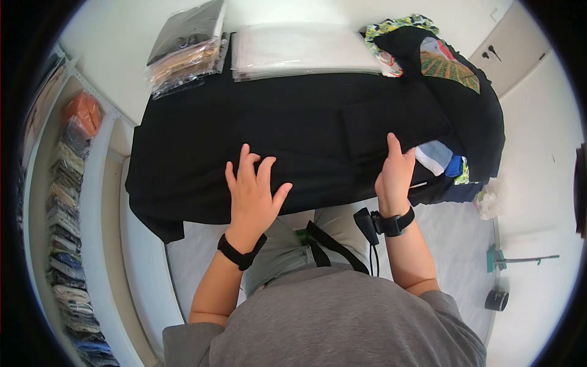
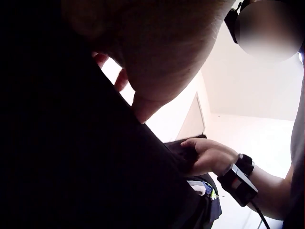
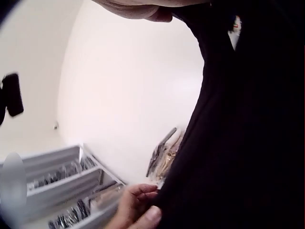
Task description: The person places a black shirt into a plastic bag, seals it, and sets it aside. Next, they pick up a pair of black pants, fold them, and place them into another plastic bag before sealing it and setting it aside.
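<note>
Black cloth (image 1: 287, 134) lies spread across the table with creases near its front edge. On its front left part the left hand (image 1: 251, 192) rests with fingers spread; the left wrist view shows its fingertips against the black fabric (image 2: 95, 157). Farther right, the right hand (image 1: 396, 174) grips the cloth, thumb extended on top and the other fingers curled under. In the left wrist view that right hand (image 2: 212, 155) has dark fabric between thumb and fingers. Black fabric (image 3: 238, 133) fills the right side of the right wrist view, with the left hand (image 3: 136, 207) at its lower edge.
Bagged garments (image 1: 189, 46) and a stack of clear plastic bags (image 1: 299, 49) lie along the back. Printed dark clothing (image 1: 449, 67) is heaped at the right, with a blue and white piece (image 1: 435, 157) below. Shelves of folded packets (image 1: 64, 226) stand at left.
</note>
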Motion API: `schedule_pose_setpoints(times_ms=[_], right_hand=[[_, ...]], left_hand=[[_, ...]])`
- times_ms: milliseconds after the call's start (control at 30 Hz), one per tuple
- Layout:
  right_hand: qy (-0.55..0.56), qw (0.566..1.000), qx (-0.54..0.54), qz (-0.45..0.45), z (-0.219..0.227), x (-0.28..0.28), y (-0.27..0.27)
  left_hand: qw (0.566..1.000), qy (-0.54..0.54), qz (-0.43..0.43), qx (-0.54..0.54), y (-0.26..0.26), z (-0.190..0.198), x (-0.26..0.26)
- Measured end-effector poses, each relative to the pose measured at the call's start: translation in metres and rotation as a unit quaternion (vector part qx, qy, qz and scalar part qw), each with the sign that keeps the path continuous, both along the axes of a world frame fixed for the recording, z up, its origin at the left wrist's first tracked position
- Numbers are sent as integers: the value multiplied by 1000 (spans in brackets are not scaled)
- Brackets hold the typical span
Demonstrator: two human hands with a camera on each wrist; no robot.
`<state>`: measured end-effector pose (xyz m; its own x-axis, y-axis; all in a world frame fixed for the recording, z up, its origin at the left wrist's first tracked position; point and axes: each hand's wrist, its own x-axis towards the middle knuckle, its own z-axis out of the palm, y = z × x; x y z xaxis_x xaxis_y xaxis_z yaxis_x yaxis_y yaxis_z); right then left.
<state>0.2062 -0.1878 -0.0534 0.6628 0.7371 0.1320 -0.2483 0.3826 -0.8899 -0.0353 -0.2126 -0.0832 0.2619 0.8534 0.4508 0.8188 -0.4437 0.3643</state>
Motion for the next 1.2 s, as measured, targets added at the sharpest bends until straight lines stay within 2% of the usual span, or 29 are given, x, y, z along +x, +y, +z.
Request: schedule_pose_setpoints(times_ms=[33, 67, 100, 133, 167, 233, 300, 333, 500, 567, 633, 700, 800, 867, 967, 1033, 1067, 1167, 1200], right_hand=[[-69, 998, 8, -4, 4, -9, 0], [-154, 987, -45, 12, 4, -12, 1], [-274, 958, -73, 42, 16, -23, -2], [-408, 912, -21, 33, 18, -34, 1], [-533, 845, 33, 23, 19, -45, 4], [-710, 695, 34, 106, 21, -66, 2], [-794, 587, -21, 157, -2, -89, -3], [-810, 574, -46, 112, -8, -96, -4], [-803, 582, -46, 114, -8, -96, -4], [-790, 601, -50, 110, -3, -97, -4], [-793, 596, -40, 120, -3, -97, -2], [-817, 561, -14, 136, -6, -96, 0], [-822, 551, -6, 145, -5, -94, 4], [-817, 559, -4, 142, -5, -97, 5], [-804, 576, 2, 146, -5, -100, 6], [-821, 553, 13, 144, -8, -101, 5], [-819, 554, 13, 147, -7, -101, 5], [-821, 550, 0, 154, -7, -101, 4], [-827, 539, -6, 161, -4, -101, 3]], left_hand=[[1000, 2, 6, -1, 1, -2, -2], [1000, 1, -3, -3, 1, -3, -4], [1000, 0, -12, -6, 1, -3, -6], [1000, -3, -15, -4, 1, 0, -6], [1000, -2, -11, -4, 1, 1, -6], [999, -14, -26, 42, 1, 2, -7], [999, -23, -23, 36, 2, 2, -8], [999, -34, -23, 29, 1, 2, -9], [999, -47, -22, 14, -2, 6, -13], [998, -50, -24, 7, -3, 6, -18], [994, -92, -64, -6, -3, 7, -27], [989, -120, -80, -26, -3, 9, -36], [971, -189, -124, -77, -1, 14, -52], [950, -242, -163, -110, 4, 13, -62], [939, -268, -164, -143, 5, 17, -64], [938, -270, -168, -138, 6, 13, -65], [936, -274, -179, -132, 7, 12, -66], [939, -290, -138, -125, -1, 17, -71], [928, -332, -74, -149, -7, 22, -77]])
